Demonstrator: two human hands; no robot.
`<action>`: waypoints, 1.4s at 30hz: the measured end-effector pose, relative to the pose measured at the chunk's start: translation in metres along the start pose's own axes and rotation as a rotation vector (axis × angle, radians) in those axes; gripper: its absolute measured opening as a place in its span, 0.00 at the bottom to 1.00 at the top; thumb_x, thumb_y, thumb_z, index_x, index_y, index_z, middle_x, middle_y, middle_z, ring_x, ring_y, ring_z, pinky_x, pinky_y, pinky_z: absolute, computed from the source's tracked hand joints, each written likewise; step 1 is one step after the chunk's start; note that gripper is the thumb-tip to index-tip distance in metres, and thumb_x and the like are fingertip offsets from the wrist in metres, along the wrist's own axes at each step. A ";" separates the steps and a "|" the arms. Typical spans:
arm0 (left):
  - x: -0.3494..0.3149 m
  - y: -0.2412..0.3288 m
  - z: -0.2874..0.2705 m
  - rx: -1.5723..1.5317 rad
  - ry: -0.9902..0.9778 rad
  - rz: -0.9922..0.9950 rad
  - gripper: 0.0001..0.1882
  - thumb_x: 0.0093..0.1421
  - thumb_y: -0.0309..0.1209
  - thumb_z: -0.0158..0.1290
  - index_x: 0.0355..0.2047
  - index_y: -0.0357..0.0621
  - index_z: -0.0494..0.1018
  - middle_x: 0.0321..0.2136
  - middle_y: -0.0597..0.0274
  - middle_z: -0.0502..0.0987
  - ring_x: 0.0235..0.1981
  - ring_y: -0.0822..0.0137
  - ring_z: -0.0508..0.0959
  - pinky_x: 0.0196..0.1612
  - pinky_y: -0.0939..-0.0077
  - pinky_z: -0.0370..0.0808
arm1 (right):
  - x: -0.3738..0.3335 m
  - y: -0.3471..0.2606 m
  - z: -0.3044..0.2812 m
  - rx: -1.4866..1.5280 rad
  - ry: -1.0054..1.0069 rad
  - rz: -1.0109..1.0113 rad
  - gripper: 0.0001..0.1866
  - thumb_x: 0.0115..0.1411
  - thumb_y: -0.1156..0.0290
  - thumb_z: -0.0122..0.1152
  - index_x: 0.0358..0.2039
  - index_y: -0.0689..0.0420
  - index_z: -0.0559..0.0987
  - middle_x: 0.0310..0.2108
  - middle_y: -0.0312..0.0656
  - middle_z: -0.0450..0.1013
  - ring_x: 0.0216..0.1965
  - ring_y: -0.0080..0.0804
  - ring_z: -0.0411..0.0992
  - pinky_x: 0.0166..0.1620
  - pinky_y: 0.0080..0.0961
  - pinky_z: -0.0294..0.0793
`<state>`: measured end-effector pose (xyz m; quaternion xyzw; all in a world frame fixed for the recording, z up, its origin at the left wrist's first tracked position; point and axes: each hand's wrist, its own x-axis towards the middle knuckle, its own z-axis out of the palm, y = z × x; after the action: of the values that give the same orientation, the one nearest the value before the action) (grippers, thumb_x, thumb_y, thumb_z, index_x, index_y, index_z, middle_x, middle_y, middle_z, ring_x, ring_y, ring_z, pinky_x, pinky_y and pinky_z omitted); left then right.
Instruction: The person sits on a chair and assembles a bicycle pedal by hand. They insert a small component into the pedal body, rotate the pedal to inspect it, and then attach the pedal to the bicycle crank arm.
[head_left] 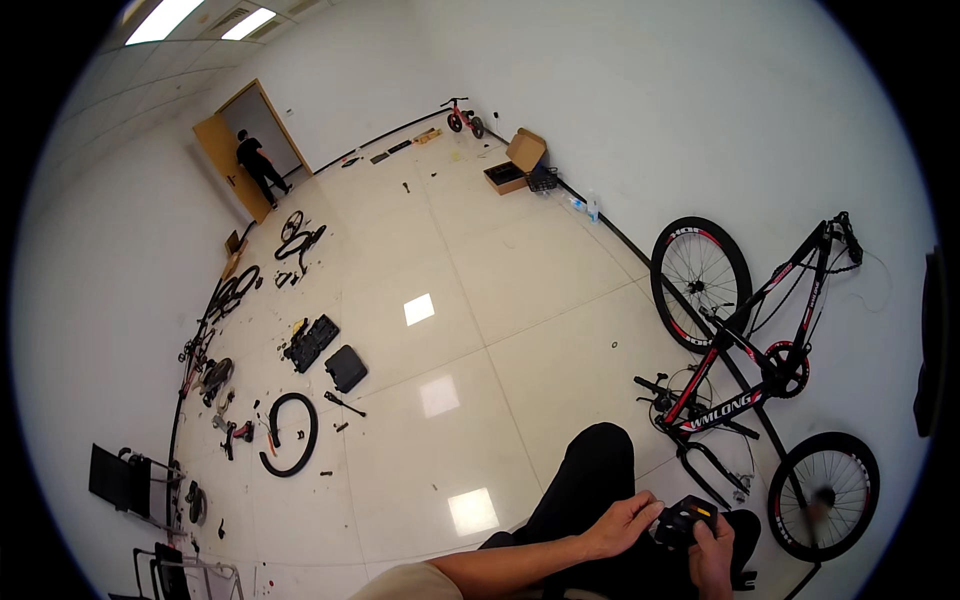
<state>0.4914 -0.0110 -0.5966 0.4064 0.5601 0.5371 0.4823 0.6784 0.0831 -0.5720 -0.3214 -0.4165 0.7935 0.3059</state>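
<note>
A black bicycle pedal (688,520) with an orange reflector is held over my dark-trousered legs near the bottom of the view. My right hand (711,558) grips its right side, with the thumb on its near face. From the left my left hand (624,524) reaches in, thumb and fingers pinched at the pedal's left end. What sits between those fingertips is too small to make out. Right of my knees a black and red bicycle frame (745,390) leans by the wall, its fork toward me and its front wheel off.
Two loose wheels (735,265) (778,505) flank the frame. An open toolbox (312,345), a tyre (314,440) and small parts lie on the left floor. A folding chair (125,480) stands by the left wall. A cardboard box (515,175) sits farther back. Another person (257,165) stands in the doorway.
</note>
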 end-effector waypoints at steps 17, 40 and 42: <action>0.016 0.002 0.019 0.202 -0.071 0.152 0.13 0.71 0.37 0.45 0.38 0.38 0.69 0.24 0.47 0.72 0.26 0.51 0.74 0.33 0.64 0.72 | -0.004 -0.002 -0.012 0.138 0.157 0.023 0.16 0.62 0.75 0.55 0.49 0.68 0.73 0.41 0.46 0.75 0.40 0.35 0.77 0.46 0.33 0.78; 0.015 0.019 0.009 0.394 -0.054 0.358 0.08 0.61 0.22 0.55 0.40 0.37 0.70 0.30 0.54 0.73 0.26 0.62 0.73 0.31 0.73 0.72 | -0.010 -0.004 -0.017 0.273 0.112 0.202 0.17 0.63 0.72 0.62 0.49 0.66 0.73 0.41 0.45 0.75 0.38 0.40 0.79 0.44 0.37 0.81; 0.019 0.018 0.010 0.434 -0.041 0.423 0.08 0.61 0.23 0.55 0.40 0.37 0.70 0.30 0.53 0.74 0.26 0.60 0.74 0.31 0.72 0.72 | -0.009 -0.004 -0.019 0.309 0.120 0.223 0.16 0.63 0.72 0.61 0.48 0.66 0.73 0.41 0.46 0.75 0.38 0.42 0.79 0.42 0.38 0.81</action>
<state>0.4961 0.0114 -0.5807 0.6186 0.5549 0.4848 0.2728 0.6988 0.0871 -0.5744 -0.3614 -0.2328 0.8564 0.2860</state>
